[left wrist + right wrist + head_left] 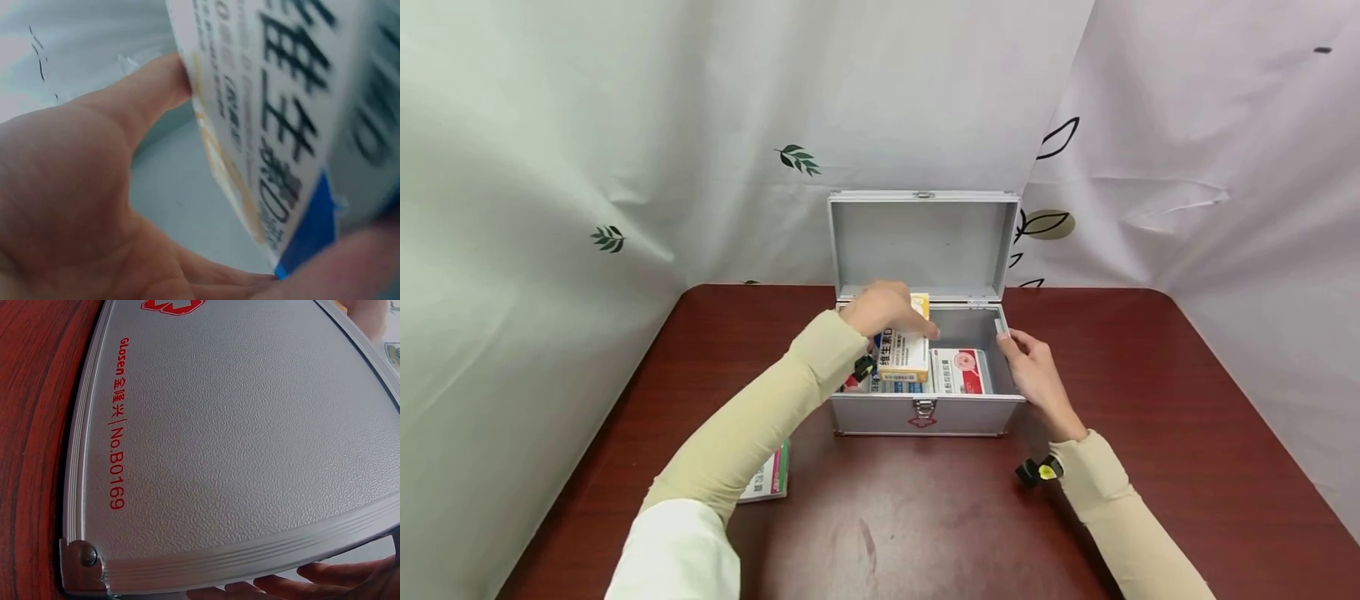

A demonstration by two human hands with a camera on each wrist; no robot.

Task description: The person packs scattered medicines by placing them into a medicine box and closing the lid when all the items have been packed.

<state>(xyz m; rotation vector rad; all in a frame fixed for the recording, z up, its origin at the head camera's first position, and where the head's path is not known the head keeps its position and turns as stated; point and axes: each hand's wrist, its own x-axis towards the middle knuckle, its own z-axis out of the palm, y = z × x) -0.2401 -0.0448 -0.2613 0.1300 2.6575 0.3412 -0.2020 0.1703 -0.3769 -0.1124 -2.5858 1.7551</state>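
Observation:
A silver metal first-aid case [887,417] stands on the table with its lid [921,242] raised at the back. My left hand [887,310] holds a white, yellow-edged medicine box [904,354] over the case's left half. In the left wrist view, thumb and fingers grip opposite edges of that medicine box [250,106], printed with large black characters. At the case's right wall, my right hand [1033,367] grips the rim, thumb on top. Its fingers [294,586] lie along the outer side in the right wrist view. A white-and-red medicine box [957,372] lies inside the case.
More medicine boxes [901,387] lie in the case's left half, partly hidden by the held box and my left hand. A white box with green and pink edging [767,477] lies on the dark red table [850,533], partly behind my left sleeve. White curtains [715,150] surround the table.

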